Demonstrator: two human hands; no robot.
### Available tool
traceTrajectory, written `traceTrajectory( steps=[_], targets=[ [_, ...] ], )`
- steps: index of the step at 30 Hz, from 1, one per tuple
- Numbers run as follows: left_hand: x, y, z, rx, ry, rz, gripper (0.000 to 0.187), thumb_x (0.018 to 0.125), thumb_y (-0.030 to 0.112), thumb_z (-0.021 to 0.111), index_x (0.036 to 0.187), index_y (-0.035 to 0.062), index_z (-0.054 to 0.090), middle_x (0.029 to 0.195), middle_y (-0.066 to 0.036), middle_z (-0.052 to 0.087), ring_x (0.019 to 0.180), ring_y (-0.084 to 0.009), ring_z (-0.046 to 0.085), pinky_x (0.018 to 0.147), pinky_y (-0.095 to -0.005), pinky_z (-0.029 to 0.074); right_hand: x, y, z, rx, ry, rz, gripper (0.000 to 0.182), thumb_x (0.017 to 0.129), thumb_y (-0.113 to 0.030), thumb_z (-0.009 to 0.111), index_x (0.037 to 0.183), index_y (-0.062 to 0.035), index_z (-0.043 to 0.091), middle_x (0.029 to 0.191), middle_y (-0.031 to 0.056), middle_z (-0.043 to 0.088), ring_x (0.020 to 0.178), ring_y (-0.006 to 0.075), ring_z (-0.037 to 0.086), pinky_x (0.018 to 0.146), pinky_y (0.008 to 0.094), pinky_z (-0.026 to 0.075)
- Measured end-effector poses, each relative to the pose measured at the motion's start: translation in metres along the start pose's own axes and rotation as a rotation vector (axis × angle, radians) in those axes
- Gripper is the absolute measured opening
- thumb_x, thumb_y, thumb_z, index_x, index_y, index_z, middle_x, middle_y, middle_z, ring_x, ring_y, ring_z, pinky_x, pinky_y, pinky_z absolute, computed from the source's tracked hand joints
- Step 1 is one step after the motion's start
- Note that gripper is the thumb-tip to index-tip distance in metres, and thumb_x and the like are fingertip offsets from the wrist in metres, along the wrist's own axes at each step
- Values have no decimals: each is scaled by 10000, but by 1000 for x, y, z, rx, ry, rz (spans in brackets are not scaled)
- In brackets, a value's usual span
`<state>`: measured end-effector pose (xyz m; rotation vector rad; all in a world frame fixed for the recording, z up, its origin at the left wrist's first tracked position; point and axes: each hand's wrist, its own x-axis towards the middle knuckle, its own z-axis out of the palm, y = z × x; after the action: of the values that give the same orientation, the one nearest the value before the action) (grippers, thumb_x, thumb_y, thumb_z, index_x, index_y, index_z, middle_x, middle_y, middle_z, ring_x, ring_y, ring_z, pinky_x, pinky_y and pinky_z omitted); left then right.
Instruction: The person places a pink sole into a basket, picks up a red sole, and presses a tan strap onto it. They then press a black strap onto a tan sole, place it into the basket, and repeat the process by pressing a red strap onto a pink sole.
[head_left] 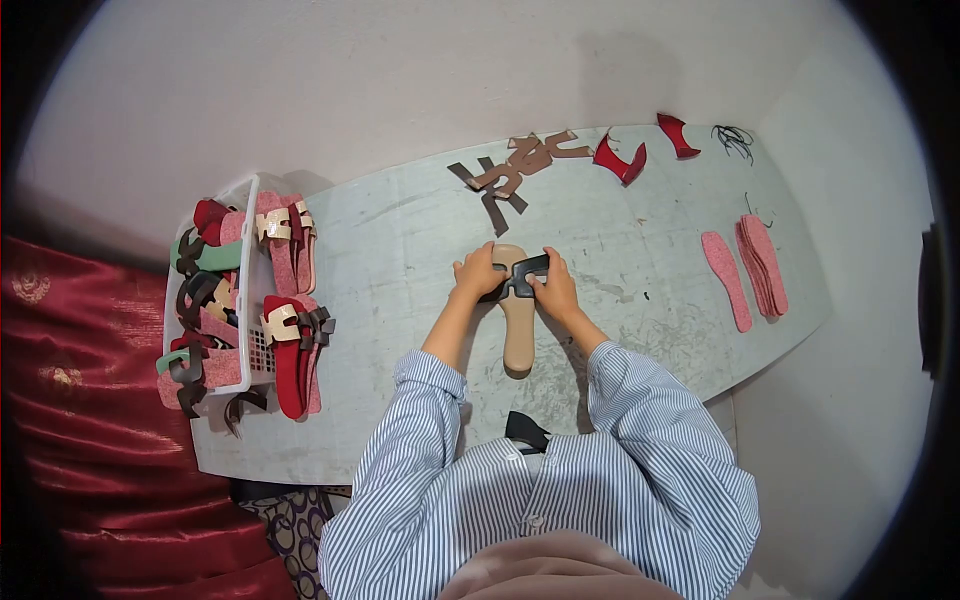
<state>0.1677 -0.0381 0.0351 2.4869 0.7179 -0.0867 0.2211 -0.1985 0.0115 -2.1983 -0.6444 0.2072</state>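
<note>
A beige shoe sole (518,335) lies on the table in front of me, its narrow end towards my body. Across its wide front part sits a black cut-out strap (530,268). My left hand (478,272) is closed around the left edge of the sole and strap, thumb on top. My right hand (556,288) grips the strap's right side, fingers at its outer edge and thumb on its face. The undersides of the sole and strap are hidden.
A white basket (252,290) of pink soles and straps stands at the left, with a red sandal (290,370) beside it. Brown straps (520,165), red heel pieces (620,160) and black cords (735,142) lie at the back. Pink soles (762,270) lie right; a black piece (525,430) lies near me.
</note>
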Motion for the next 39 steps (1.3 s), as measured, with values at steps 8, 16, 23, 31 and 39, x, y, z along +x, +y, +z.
traceTrajectory(
  steps=[8, 16, 23, 31, 39],
  targets=[
    [-2, -6, 1, -15, -11, 78, 737, 572, 214, 763, 1193, 56, 399, 1150, -107, 518, 1082, -276, 477, 940, -534, 232, -11, -15, -5, -287, 212, -106, 608, 688, -196, 662, 1211, -72, 378, 1122, 142, 444, 1066, 303, 408, 867, 426, 301],
    [-15, -15, -5, -107, 71, 242, 683, 612, 169, 736, 1161, 66, 343, 1053, -132, 561, 1048, -283, 502, 953, -539, 196, -21, -9, 10, -267, 164, -214, 533, 720, -185, 600, 1187, -17, 405, 1182, 135, 458, 1077, 275, 431, 896, 425, 281],
    [-24, -8, -16, -140, 75, 328, 665, 630, 162, 722, 1161, 75, 331, 1008, -131, 583, 1020, -288, 520, 947, -534, 187, -11, -19, 6, -87, 40, -97, 514, 792, -277, 541, 1214, -19, 398, 1119, 138, 531, 1059, 238, 485, 929, 462, 230],
    [-34, 3, -18, -54, 135, 310, 681, 620, 181, 731, 1180, 86, 354, 1099, -122, 517, 1086, -263, 454, 956, -549, 176, 3, -17, -2, -32, -63, 0, 403, 779, -302, 576, 1108, -75, 523, 949, 109, 617, 927, 237, 565, 914, 430, 242],
    [-63, 17, 22, -235, 598, 96, 733, 628, 145, 716, 1235, 15, 325, 1228, -184, 333, 1134, -342, 325, 935, -432, 271, 3, -8, -4, 70, -19, 54, 314, 745, -248, 619, 1010, -85, 584, 850, 85, 637, 815, 222, 591, 853, 381, 292]
  ],
)
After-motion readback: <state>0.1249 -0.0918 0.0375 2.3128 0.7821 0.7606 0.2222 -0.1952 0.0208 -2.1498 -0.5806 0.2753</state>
